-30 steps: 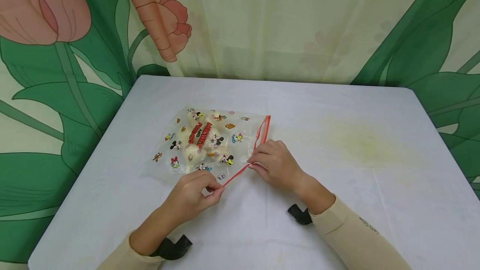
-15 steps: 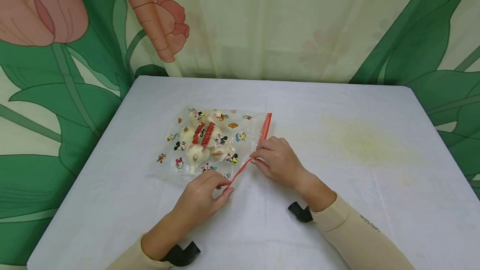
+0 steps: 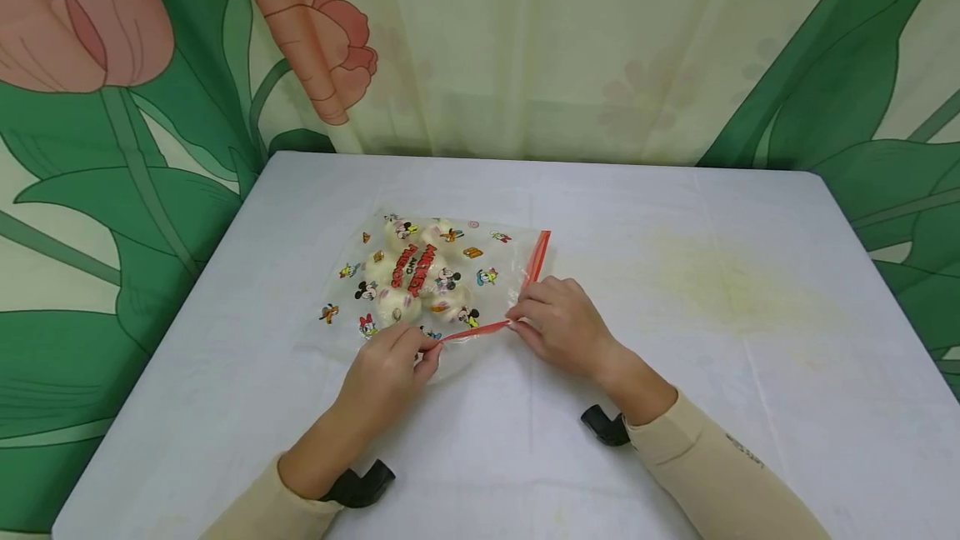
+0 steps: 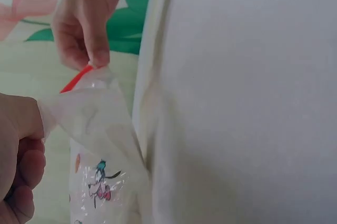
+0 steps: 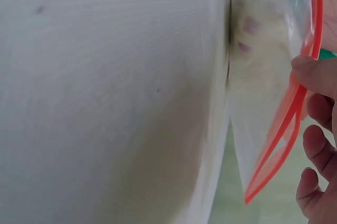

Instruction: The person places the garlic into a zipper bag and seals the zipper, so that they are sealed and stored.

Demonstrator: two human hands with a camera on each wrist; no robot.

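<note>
White table (image 3: 675, 215); floral curtain (image 3: 525, 40) behind it.

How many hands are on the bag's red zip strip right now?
2. The left hand pinches the red zip strip at its near end; the right hand pinches it at the middle. The bag lies on the table.

Bright even light, soft shadows; wrist cams blurry close-up.

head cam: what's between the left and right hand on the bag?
In the head view, only the bag's red zip strip spans the gap between the left hand and the right hand, each pinching one end; the printed zip bag lies just behind.
</note>
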